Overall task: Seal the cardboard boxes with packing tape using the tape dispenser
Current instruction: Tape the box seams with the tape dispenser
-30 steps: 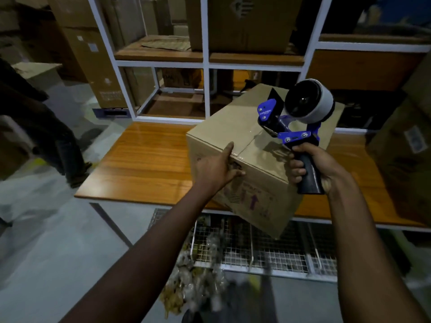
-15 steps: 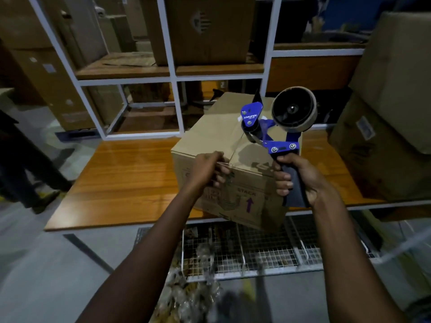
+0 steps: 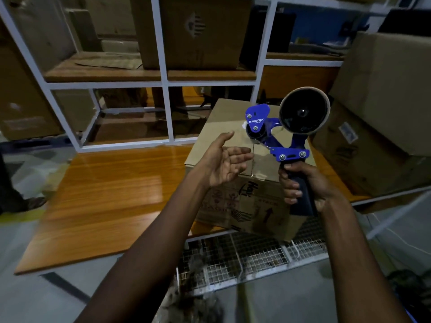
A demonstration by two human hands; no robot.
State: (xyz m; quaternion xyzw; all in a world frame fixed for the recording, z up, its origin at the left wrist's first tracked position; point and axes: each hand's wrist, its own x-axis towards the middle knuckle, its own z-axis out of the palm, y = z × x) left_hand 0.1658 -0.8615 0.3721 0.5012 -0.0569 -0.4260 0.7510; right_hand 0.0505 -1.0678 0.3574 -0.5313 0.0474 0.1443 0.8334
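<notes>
Glossy wooden worktop (image 3: pixel 105 194) carries the cardboard box (image 3: pixel 224 117) — white shelving (image 3: pixel 164 94) behind. Left hand (image 3: pixel 225 159) has its fingers spread loose; right hand (image 3: pixel 321 180) curls its fingers round the tape dispenser (image 3: pixel 291 153).

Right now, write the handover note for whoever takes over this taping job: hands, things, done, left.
Left hand: open, palm up, raised by the cardboard box top front edge, holding nothing.
Right hand: grips the tape dispenser handle, dispenser upright above the box.
Box sits at the wooden table near edge.
Done: a glossy strip seems to run along the top seam.
Left: check that seam; more boxes stacked right, sealing unclear.
</notes>
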